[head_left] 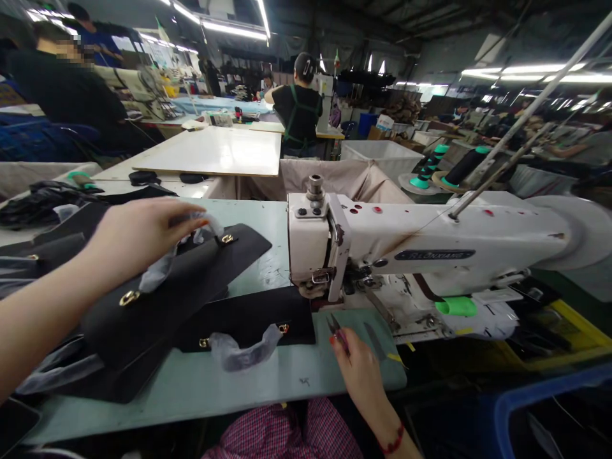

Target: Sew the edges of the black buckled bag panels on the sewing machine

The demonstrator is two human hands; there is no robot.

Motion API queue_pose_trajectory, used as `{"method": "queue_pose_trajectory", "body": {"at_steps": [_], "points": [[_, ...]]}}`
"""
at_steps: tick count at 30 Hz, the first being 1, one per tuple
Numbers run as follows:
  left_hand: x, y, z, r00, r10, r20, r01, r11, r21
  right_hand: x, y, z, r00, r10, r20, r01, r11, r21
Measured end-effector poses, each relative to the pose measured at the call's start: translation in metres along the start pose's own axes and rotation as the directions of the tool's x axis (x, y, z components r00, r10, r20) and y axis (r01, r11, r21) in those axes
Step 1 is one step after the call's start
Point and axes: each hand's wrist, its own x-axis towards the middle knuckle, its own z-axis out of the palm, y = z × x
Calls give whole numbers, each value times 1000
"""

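My left hand [138,236] rests on the plastic-wrapped handle [165,261] of a black leather panel [172,287] that lies on top of a stack at the left of the sewing table [268,376]. A second black panel [253,319] with a wrapped handle [243,350] lies flat just left of the needle area. My right hand [356,360] holds small thread snips [337,328] near the front of the white sewing machine [430,248], just right of that panel.
More black pieces [43,248] lie stacked at the far left. Thread cones [433,169] stand behind the machine. A white board [215,153] covers the table beyond, and people work at stations further back. A blue bin [549,408] sits at lower right.
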Motion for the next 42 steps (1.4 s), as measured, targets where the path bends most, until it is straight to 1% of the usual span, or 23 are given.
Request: {"method": "queue_pose_trajectory", "body": {"at_steps": [1,2,4,6,7,9,10,11,12,13,15,16,17,18,19,21,23,25,28,30,34,37,42], "points": [[15,13,9,999,-16,-34,16,1000,-4,-5,16,4,999,39,10,-39,999,-33],[29,25,18,997,-30,-71,24,996,-82,-7,29,8,997,69,20,-67,995,-71],[48,49,33,995,-15,-98,-19,944,-329,-4,44,15,998,67,8,-65,986,-153],[49,68,37,994,46,-96,-90,845,-527,4,45,18,999,1,-53,-11,979,-203],[40,75,35,993,68,-98,-113,799,-590,9,41,19,996,-42,-79,26,980,-195],[3,86,25,992,60,-112,-120,741,-661,17,27,19,991,-108,-84,101,992,-80],[-25,89,20,995,22,-101,-85,737,-671,20,20,19,989,-131,-65,133,991,25],[-58,92,16,993,-14,-118,-63,781,-622,23,12,20,988,-152,-38,156,977,147],[-94,93,16,991,16,-134,-90,818,-568,26,4,20,986,-168,-11,165,949,268],[-131,93,19,980,150,-127,-195,824,-532,28,-4,22,984,-177,13,160,914,372],[-200,91,38,901,429,-61,-394,752,-528,33,-16,25,983,-173,54,121,848,517],[-228,91,53,876,478,62,-389,777,-496,35,-21,27,984,-162,73,94,823,561],[-248,90,71,847,505,166,-392,805,-446,37,-25,28,985,-147,88,68,803,592],[-261,91,90,838,494,234,-382,836,-394,38,-28,30,987,-132,97,45,787,615],[-266,91,109,887,411,211,-335,887,-319,39,-30,31,988,-118,101,28,773,634],[-257,94,141,967,222,126,-193,959,-209,38,-33,33,990,-98,103,6,755,655],[-232,97,162,986,158,62,-142,970,-198,36,-35,34,992,-81,98,-4,747,665],[-206,96,169,987,162,17,-155,965,-214,33,-37,34,994,-64,92,-16,735,678],[-183,89,164,970,231,-72,-242,938,-250,30,-41,34,995,-37,93,-41,700,713],[-177,83,157,937,330,-115,-349,897,-271,29,-43,34,995,-23,101,-57,685,727],[-173,79,142,864,494,-98,-500,815,-293,27,-44,31,995,-2,103,-74,680,729],[-169,79,137,838,536,-104,-541,790,-289,28,-45,27,993,1,118,-88,672,735],[-164,74,143,846,530,-60,-521,795,-311,34,-47,24,991,8,130,-104,658,746]]}}
